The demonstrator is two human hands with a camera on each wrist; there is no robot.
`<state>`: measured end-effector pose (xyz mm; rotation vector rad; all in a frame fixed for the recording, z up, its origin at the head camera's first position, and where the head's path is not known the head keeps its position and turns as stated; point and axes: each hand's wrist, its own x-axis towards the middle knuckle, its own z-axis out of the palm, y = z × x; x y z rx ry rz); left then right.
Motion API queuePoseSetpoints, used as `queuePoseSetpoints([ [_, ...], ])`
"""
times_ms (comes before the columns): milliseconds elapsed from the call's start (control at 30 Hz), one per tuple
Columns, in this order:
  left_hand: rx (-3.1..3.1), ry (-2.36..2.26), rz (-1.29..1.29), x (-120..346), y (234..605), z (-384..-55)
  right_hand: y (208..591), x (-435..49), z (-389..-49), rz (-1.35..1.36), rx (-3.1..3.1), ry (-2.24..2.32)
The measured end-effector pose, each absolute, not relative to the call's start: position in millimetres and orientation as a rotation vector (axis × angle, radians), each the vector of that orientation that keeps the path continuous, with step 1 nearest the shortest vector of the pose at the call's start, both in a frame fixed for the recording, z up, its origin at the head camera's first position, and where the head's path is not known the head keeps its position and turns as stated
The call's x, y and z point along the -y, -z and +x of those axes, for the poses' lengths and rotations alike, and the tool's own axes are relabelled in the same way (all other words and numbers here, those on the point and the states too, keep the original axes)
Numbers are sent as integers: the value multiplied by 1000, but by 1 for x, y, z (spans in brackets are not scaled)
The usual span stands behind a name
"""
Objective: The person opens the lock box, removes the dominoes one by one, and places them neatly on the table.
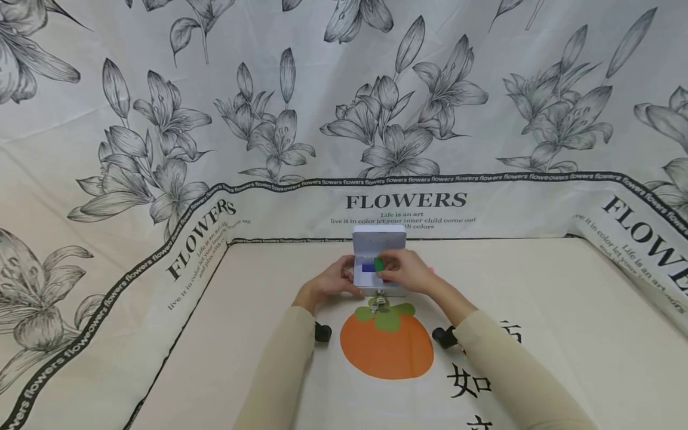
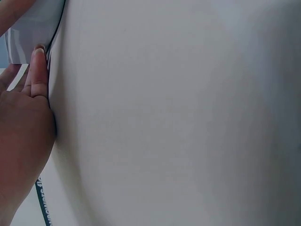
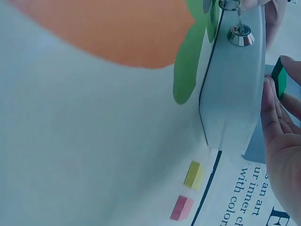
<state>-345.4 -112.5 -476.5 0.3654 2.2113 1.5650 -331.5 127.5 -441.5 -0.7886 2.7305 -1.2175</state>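
I have the green block (image 1: 379,264) pinched in the fingertips of my right hand (image 1: 403,269) over the open white box (image 3: 233,89), probably so the fingers clear its walls, with a blue block (image 1: 368,268) lying inside to the left. My left hand (image 1: 334,278) grips the box's left side, seemingly to steady it, and the lid (image 1: 378,240) stands raised at the far side, leaving the inside reachable. To the right, a yellow block (image 3: 193,175) and a pink block (image 3: 181,207) rest on the table (image 1: 258,322).

I count my two hands (image 1: 338,278) (image 1: 407,270), one lockbox (image 3: 233,82), one green block (image 3: 281,81), one blue block (image 1: 368,268), one yellow block (image 3: 193,175), one pink block (image 3: 181,208) (four at least).
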Motion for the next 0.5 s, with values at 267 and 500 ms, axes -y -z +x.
queuePoseSetpoints([
  [267,-2226,-1557,338,112,477,-345,440,-142,-329,-774,-2752,1205],
  [500,-2231,-1558,322,112,476,-344,440,-154,-325,-763,-2761,1192],
])
